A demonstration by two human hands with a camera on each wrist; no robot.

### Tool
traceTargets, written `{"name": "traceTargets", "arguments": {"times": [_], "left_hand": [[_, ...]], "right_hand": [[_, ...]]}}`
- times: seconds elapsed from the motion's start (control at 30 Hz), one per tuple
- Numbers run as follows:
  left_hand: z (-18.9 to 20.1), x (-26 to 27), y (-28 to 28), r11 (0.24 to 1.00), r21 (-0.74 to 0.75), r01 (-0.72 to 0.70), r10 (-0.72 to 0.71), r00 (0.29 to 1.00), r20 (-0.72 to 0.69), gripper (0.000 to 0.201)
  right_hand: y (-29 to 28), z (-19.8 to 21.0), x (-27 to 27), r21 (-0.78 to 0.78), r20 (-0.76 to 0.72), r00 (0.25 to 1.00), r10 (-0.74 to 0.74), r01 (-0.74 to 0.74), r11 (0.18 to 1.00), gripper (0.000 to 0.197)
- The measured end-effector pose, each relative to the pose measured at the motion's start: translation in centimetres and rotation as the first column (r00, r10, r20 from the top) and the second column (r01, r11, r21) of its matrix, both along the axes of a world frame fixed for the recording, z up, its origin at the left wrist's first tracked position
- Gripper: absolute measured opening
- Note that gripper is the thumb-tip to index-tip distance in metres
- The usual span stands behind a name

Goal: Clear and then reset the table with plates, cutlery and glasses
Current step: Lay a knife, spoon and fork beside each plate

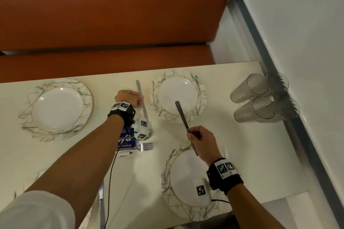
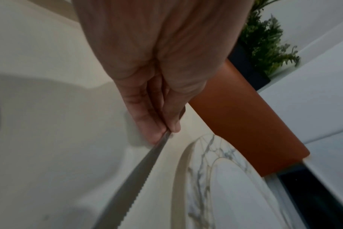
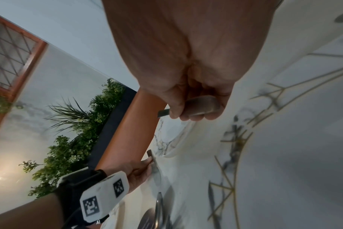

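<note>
My left hand [image 1: 133, 99] pinches a serrated steel knife [image 1: 142, 102] by its handle, just left of the far right plate [image 1: 178, 96]. The left wrist view shows the fingertips [image 2: 157, 133] on the knife [image 2: 139, 170] beside that plate's marbled rim [image 2: 204, 162]. My right hand [image 1: 195, 135] grips a second steel utensil [image 1: 181, 114] mid-shaft. It is held tilted above the table, with its rounded end over the far right plate. I cannot tell whether it is a knife or a spoon [image 3: 202, 106]. Two more plates sit at the far left [image 1: 57, 109] and the near right [image 1: 186, 171].
Two stacks of ribbed glasses [image 1: 260, 98] lie on their sides at the table's far right, by the wall. A fork [image 1: 146, 146] and a blue printed card [image 1: 128, 140] sit mid-table under my left wrist. An orange bench [image 1: 111, 15] runs behind the table [image 1: 242, 145].
</note>
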State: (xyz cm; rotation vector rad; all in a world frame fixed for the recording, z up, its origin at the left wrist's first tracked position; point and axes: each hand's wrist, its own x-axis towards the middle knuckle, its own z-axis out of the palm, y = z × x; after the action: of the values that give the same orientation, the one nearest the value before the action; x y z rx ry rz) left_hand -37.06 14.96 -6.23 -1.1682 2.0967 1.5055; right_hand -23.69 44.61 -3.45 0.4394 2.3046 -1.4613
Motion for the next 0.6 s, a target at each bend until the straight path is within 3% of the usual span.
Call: {"name": "traceTargets", "arguments": {"times": [0.1, 0.3, 0.37, 0.47, 0.53, 0.6], "left_hand": [[-0.3, -0.5, 0.5, 0.998, -0.057, 0.029, -0.033, 0.998, -0.061, 0.009], [-0.9, -0.1, 0.1, 0.941, -0.271, 0.204, -0.234, 0.969, -0.084, 0.024], [-1.1, 0.6, -0.1, 0.837, -0.456, 0.302, -0.377, 0.923, -0.082, 0.031], [-1.5, 2.0, -0.3, 0.573, -0.681, 0.456, -0.662, 0.748, -0.056, 0.049], [-1.8, 2.7, -0.5, 0.437, -0.711, 0.551, -0.777, 0.63, 0.01, 0.063], [-2.1, 3.1, -0.7, 0.346, -0.689, 0.636, -0.821, 0.561, 0.105, 0.068]], "right_hand": [[0.7, -0.2, -0.3, 0.013, 0.011, 1.0, -0.011, 0.011, 1.0, 0.007], [0.8, -0.3, -0.4, 0.031, 0.016, 1.0, -0.013, 0.013, 0.999, 0.008], [0.6, -0.2, -0.5, 0.033, 0.01, 1.0, -0.009, 0.009, 0.999, 0.008], [0.3, -0.2, -0.5, 0.019, 0.008, 1.0, -0.006, 0.006, 1.0, 0.007], [0.1, -0.2, -0.5, 0.008, 0.008, 1.0, -0.004, 0.004, 1.0, 0.007], [-0.1, -0.3, -0.5, 0.002, 0.008, 1.0, -0.002, 0.002, 1.0, 0.007]]}}
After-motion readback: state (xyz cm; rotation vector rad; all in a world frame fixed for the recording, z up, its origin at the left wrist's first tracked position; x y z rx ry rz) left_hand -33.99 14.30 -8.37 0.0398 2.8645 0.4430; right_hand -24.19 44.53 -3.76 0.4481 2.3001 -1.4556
